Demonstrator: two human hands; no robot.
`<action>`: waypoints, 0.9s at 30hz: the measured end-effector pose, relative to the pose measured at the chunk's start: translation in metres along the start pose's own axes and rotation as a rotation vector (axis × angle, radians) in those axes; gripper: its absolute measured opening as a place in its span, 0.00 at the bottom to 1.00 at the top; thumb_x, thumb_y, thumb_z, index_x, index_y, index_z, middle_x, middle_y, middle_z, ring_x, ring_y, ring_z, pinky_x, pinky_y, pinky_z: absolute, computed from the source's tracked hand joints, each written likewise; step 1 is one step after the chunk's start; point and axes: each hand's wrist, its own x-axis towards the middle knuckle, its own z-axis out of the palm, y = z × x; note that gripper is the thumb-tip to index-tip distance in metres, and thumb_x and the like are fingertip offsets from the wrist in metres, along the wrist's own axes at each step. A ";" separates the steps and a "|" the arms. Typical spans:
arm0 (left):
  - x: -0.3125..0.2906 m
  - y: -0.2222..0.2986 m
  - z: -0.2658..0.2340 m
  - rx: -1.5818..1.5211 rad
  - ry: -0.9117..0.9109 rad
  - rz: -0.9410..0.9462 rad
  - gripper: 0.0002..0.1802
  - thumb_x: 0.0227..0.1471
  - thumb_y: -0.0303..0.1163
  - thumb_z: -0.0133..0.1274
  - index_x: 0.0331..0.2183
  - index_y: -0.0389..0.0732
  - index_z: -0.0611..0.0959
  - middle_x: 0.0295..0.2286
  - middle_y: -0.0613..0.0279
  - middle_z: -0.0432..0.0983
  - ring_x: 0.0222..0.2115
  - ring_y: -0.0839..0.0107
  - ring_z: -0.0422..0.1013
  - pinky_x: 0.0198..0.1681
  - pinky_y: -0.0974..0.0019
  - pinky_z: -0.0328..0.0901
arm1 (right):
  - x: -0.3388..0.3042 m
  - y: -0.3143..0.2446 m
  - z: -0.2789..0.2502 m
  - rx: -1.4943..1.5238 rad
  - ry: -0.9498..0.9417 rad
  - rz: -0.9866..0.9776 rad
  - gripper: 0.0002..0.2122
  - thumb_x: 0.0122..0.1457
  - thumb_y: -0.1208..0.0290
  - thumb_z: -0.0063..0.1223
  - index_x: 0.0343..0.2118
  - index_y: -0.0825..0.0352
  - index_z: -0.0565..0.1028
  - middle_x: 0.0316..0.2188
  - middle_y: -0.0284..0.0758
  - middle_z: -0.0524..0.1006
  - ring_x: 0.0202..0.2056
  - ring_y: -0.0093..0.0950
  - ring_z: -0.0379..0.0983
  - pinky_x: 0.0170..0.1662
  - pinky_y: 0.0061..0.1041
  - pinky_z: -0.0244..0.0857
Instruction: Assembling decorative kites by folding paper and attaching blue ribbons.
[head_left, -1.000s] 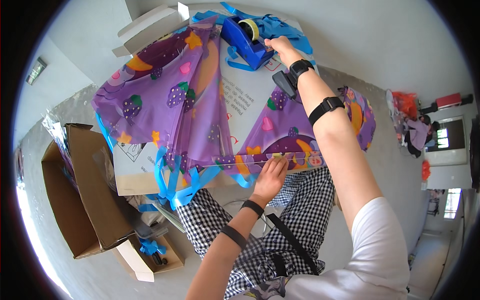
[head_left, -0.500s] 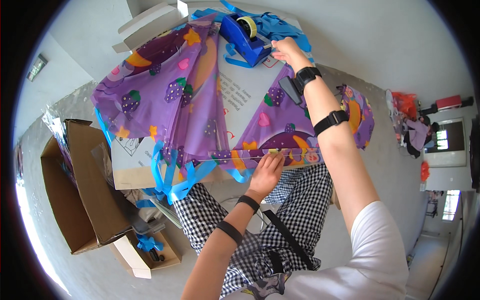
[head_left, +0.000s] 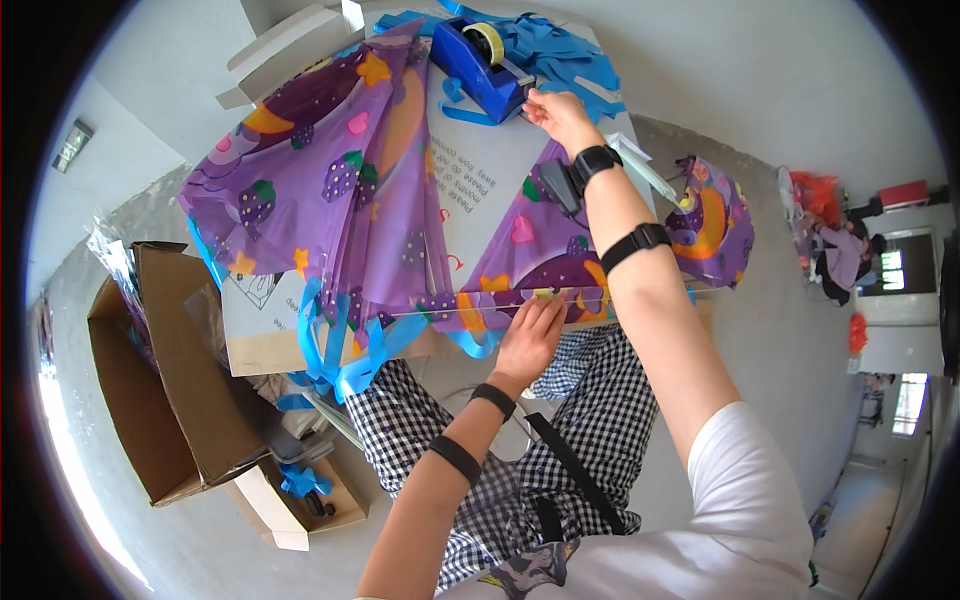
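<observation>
A thin purple sheet [head_left: 290, 215] printed with grapes, stars and moons lies folded across the white board [head_left: 475, 165]. Along its near edge runs a thin pale rod. My left hand [head_left: 532, 335] bends over this edge, its fingers together and pressing on sheet and rod; the thumb is hidden. At the far side stands a blue tape dispenser [head_left: 480, 85] with a roll of tape [head_left: 487, 42]. By its cutter end, my right hand [head_left: 560, 115] is closed in a pinch; whatever it holds is too small to make out. Blue ribbons [head_left: 345, 345] hang from the sheet's near left corner.
More blue ribbon [head_left: 560, 60] is heaped behind the dispenser. An open white box [head_left: 290, 50] stands at the far left. Beside the table, on the left, are a large cardboard box [head_left: 205, 390] and a smaller box [head_left: 340, 500]. A person [head_left: 840, 250] is in the right background.
My right hand has drawn slightly nearer to me at the dispenser's cutter end, and its forearm has shifted left, uncovering a folded white item. My left hand stays on the sheet's edge.
</observation>
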 end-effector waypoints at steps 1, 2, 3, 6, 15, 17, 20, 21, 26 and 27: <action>0.000 0.001 -0.001 0.002 0.010 0.007 0.24 0.46 0.26 0.51 0.48 0.31 0.78 0.49 0.55 0.72 0.52 0.59 0.67 0.61 0.55 0.60 | -0.002 0.006 0.006 -0.041 0.002 0.019 0.07 0.58 0.73 0.61 0.35 0.70 0.76 0.30 0.36 0.79 0.31 0.29 0.77 0.34 0.27 0.71; 0.001 0.001 -0.002 0.006 -0.010 0.003 0.24 0.46 0.26 0.51 0.48 0.31 0.78 0.49 0.55 0.72 0.52 0.59 0.67 0.61 0.55 0.60 | -0.004 0.011 0.014 -0.087 0.113 0.071 0.06 0.58 0.74 0.61 0.35 0.70 0.76 0.29 0.35 0.78 0.30 0.29 0.77 0.32 0.27 0.71; 0.002 0.001 -0.003 0.006 -0.006 0.008 0.23 0.46 0.26 0.51 0.47 0.31 0.79 0.49 0.55 0.72 0.52 0.59 0.67 0.61 0.55 0.60 | -0.011 0.016 0.020 -0.227 0.178 0.066 0.04 0.58 0.76 0.58 0.35 0.70 0.76 0.29 0.35 0.79 0.28 0.28 0.77 0.30 0.26 0.70; 0.002 0.000 -0.004 0.022 -0.013 0.005 0.22 0.46 0.26 0.52 0.46 0.32 0.79 0.48 0.55 0.73 0.52 0.59 0.67 0.60 0.55 0.61 | -0.049 0.021 0.025 -0.309 0.150 -0.148 0.09 0.60 0.70 0.59 0.40 0.69 0.78 0.33 0.31 0.80 0.33 0.22 0.76 0.33 0.24 0.69; 0.002 -0.005 0.006 0.007 0.026 0.033 0.21 0.46 0.27 0.51 0.45 0.36 0.79 0.45 0.59 0.74 0.48 0.59 0.70 0.56 0.55 0.63 | -0.275 0.040 -0.120 -0.300 0.099 -0.371 0.04 0.63 0.73 0.55 0.39 0.65 0.77 0.36 0.29 0.81 0.38 0.18 0.78 0.40 0.17 0.66; 0.004 -0.006 0.007 0.027 0.038 0.037 0.21 0.45 0.25 0.51 0.45 0.36 0.80 0.45 0.59 0.75 0.47 0.59 0.70 0.55 0.56 0.64 | -0.304 0.061 -0.133 -0.358 0.194 -0.157 0.03 0.63 0.73 0.55 0.38 0.64 0.76 0.35 0.29 0.81 0.36 0.18 0.78 0.36 0.16 0.66; 0.005 -0.007 0.009 0.028 0.043 0.031 0.20 0.45 0.25 0.51 0.44 0.37 0.80 0.44 0.60 0.75 0.47 0.60 0.70 0.55 0.57 0.65 | -0.328 0.092 -0.137 -0.374 0.190 -0.050 0.04 0.62 0.72 0.57 0.38 0.63 0.77 0.34 0.28 0.81 0.34 0.17 0.78 0.33 0.15 0.65; 0.004 -0.006 0.010 0.027 0.051 0.018 0.20 0.45 0.24 0.52 0.43 0.38 0.81 0.44 0.61 0.75 0.48 0.60 0.70 0.55 0.57 0.65 | -0.330 0.099 -0.134 -0.300 0.204 -0.011 0.05 0.61 0.72 0.58 0.38 0.64 0.77 0.33 0.29 0.81 0.34 0.19 0.79 0.33 0.16 0.65; 0.003 -0.008 0.012 0.027 0.061 0.026 0.18 0.45 0.23 0.52 0.42 0.39 0.81 0.44 0.62 0.76 0.47 0.60 0.70 0.54 0.57 0.65 | -0.326 0.108 -0.113 -0.182 0.235 0.031 0.09 0.57 0.71 0.63 0.38 0.66 0.77 0.33 0.31 0.82 0.34 0.22 0.81 0.32 0.17 0.65; 0.003 -0.008 0.012 0.022 0.063 0.023 0.18 0.45 0.23 0.52 0.42 0.39 0.81 0.44 0.62 0.76 0.47 0.60 0.71 0.54 0.57 0.65 | -0.324 0.107 -0.108 -0.166 0.245 0.027 0.12 0.57 0.71 0.63 0.41 0.67 0.76 0.33 0.32 0.82 0.33 0.22 0.81 0.31 0.17 0.65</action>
